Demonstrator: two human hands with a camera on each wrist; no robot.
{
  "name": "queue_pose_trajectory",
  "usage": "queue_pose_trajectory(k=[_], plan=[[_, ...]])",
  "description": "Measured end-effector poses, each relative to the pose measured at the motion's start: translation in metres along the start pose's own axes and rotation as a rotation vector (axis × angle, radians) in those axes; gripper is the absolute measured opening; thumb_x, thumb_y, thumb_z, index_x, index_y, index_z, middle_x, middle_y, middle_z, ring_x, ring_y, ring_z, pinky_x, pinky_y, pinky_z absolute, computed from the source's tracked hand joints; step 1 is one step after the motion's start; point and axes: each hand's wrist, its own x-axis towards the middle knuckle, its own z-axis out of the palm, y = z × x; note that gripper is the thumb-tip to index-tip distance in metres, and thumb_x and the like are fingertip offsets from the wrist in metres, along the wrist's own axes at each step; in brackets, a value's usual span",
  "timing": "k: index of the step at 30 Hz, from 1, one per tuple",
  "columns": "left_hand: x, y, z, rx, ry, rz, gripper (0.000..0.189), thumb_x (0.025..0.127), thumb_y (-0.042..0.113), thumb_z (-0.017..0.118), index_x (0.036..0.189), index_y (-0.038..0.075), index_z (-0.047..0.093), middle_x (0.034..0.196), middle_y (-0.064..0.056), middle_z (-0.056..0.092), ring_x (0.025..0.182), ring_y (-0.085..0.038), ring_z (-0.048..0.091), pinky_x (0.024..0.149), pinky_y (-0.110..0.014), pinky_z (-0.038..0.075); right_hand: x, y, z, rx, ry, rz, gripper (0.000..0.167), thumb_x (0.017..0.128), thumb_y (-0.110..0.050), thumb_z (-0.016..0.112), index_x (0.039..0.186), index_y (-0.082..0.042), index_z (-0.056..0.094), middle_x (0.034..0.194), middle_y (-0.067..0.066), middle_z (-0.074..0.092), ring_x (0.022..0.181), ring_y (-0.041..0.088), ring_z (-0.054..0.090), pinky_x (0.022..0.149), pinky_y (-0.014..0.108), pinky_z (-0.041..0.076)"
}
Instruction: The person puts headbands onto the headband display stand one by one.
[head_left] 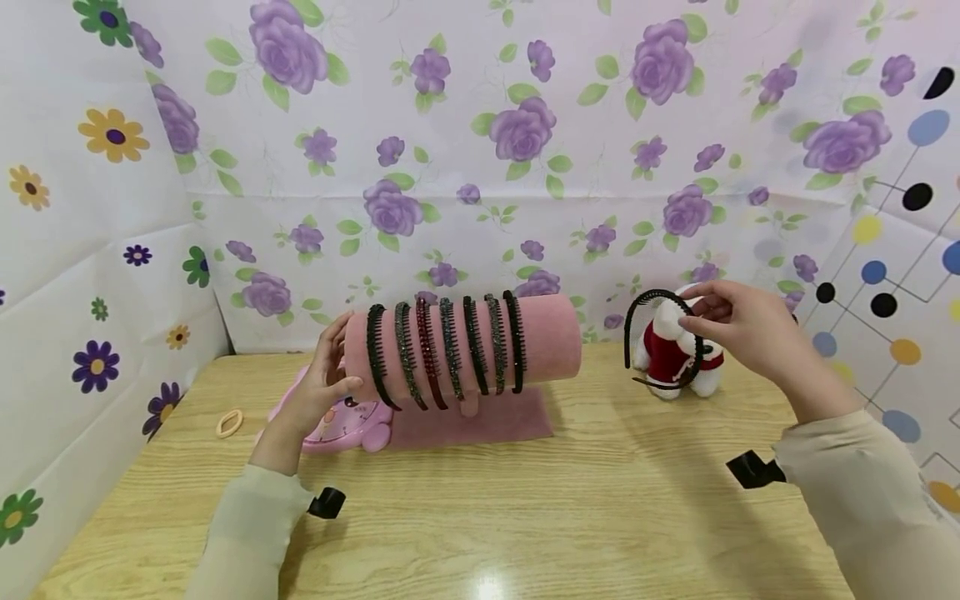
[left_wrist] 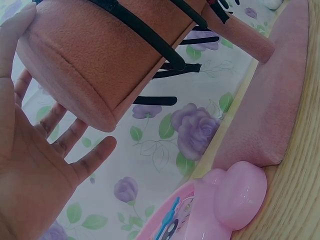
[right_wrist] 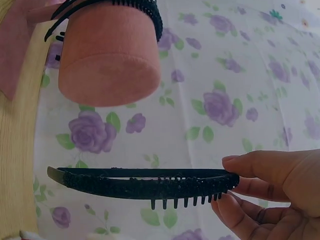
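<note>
My right hand (head_left: pixel 738 321) pinches a black toothed headband (right_wrist: pixel 145 187) between thumb and fingers, off to the right of a pink padded headband stand (head_left: pixel 551 333). Several headbands (head_left: pixel 472 343) ring the stand's roll side by side, mostly black or dark and glittery, one of them red (head_left: pixel 426 342). At the roll's left end, my left hand (head_left: pixel 311 396) rests with spread, fairly straight fingers, one fingertip at the rim in the left wrist view. The stand's short post (head_left: pixel 469 405) rises from a flat pink base (head_left: pixel 480 425).
Behind the left hand lies a pink clock (head_left: pixel 341 425), partly hidden. A beige hair tie (head_left: pixel 229 423) is on the wooden table (head_left: pixel 525 517) at far left. Behind the held headband sits a white plush toy in red clothing (head_left: pixel 663 358). Flowered cloth (head_left: pixel 450 167) walls the back.
</note>
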Motion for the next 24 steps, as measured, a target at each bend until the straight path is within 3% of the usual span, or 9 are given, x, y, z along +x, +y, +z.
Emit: queue_pose_trajectory(k=[4, 9, 24], plan=[[-0.001, 0.000, 0.000, 0.004, 0.004, -0.004, 0.080, 0.094, 0.019, 0.058, 0.155, 0.024, 0.007, 0.152, 0.010, 0.023, 0.131, -0.008, 0.033, 0.097, -0.018, 0.038, 0.006, -0.015, 0.003, 0.003, -0.009, -0.015, 0.041, 0.095, -0.031, 0.061, 0.127, -0.005, 0.057, 0.108, 0.019, 0.066, 0.098, 0.033, 0.064, 0.077, 0.043, 0.051], [-0.001, 0.000, 0.001, -0.009, 0.003, 0.004, 0.080, 0.094, 0.019, 0.059, 0.155, 0.023, 0.007, 0.152, 0.010, 0.023, 0.131, -0.008, 0.033, 0.098, -0.018, 0.037, 0.013, -0.029, 0.009, 0.004, 0.001, -0.039, 0.039, 0.095, -0.029, 0.061, 0.126, -0.006, 0.058, 0.109, 0.020, 0.067, 0.099, 0.033, 0.064, 0.082, 0.049, 0.050], [0.000, 0.001, 0.001, -0.025, -0.001, 0.010, 0.080, 0.094, 0.019, 0.060, 0.155, 0.023, 0.008, 0.152, 0.011, 0.024, 0.130, -0.008, 0.034, 0.096, -0.018, 0.040, 0.039, -0.065, 0.038, 0.070, 0.047, -0.128, 0.037, 0.093, -0.017, 0.063, 0.126, -0.001, 0.058, 0.107, 0.021, 0.067, 0.093, 0.032, 0.066, 0.082, 0.046, 0.053]])
